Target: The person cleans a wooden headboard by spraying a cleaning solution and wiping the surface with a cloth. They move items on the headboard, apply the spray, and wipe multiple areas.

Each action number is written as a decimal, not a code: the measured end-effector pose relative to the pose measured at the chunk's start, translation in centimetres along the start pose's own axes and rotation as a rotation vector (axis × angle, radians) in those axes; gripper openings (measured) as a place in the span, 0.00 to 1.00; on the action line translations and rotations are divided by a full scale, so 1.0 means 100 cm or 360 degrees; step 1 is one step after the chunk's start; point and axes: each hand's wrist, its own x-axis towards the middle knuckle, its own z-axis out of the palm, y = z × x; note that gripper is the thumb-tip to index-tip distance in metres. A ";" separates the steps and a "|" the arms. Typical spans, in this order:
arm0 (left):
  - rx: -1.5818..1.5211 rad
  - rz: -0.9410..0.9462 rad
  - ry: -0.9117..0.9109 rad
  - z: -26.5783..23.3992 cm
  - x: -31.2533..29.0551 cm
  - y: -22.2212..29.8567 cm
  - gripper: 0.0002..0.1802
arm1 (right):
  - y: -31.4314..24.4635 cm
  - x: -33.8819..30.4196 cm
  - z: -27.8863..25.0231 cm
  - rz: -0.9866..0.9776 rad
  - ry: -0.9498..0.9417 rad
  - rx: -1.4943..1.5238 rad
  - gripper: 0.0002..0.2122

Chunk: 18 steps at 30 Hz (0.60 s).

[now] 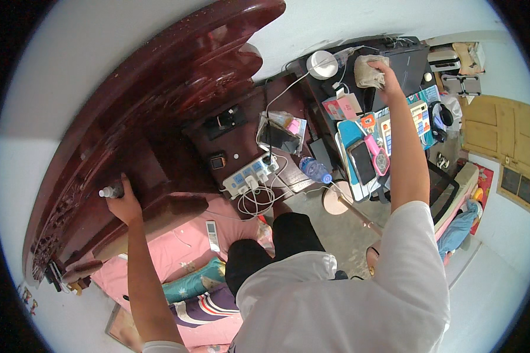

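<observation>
My left hand is closed around a small bottle with a whitish cap, against the dark red carved wooden headboard. Over on the right, my right arm reaches far forward. Its hand grips a folded beige cloth above the dark desk, beside a black laptop-like panel. Near the cloth are a round white device and a pink and white box.
A white power strip with tangled cables lies on the wooden nightstand, near a water bottle and a smartwatch. A phone and pink hand fan lie on the desk. A lamp stands below; a remote rests on the bed.
</observation>
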 end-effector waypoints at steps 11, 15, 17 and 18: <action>0.0016 -0.0019 0.0039 0.002 -0.001 -0.004 0.23 | -0.011 0.005 -0.012 -0.0288 0.0148 -0.0217 0.16; 0.0080 -0.0083 -0.0019 0.000 0.001 -0.010 0.23 | -0.001 0.004 -0.039 -0.0207 0.0098 0.0345 0.18; 0.0026 -0.0108 -0.0036 0.001 0.000 -0.003 0.24 | -0.002 0.006 -0.070 -0.0109 0.0021 0.0745 0.20; 0.0036 -0.0104 -0.0024 0.000 0.000 -0.004 0.24 | -0.004 0.002 -0.064 -0.0152 -0.0053 0.0938 0.20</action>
